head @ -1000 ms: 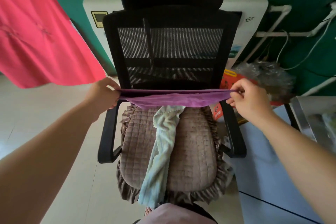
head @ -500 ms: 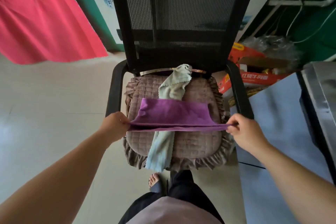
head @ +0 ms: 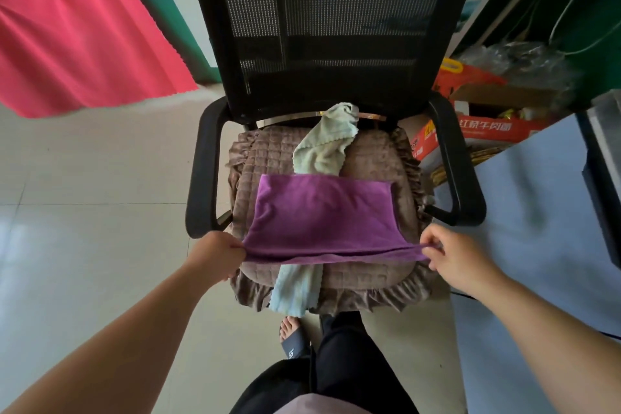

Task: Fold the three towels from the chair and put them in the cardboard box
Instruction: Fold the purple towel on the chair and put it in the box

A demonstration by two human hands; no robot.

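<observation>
The left hand and right hand pinch the near corners of the plush purple towel, which hides the middle of the pale green towel on the quilted seat cushion.

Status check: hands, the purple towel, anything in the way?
Left hand and right hand each pinch a near corner of the purple towel. Towel spread over the seat cushion. Pale green towel lies underneath it.

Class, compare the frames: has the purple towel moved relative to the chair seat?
Yes. The purple towel has come down from backrest height onto the seat cushion, drawn toward the front edge.
</observation>
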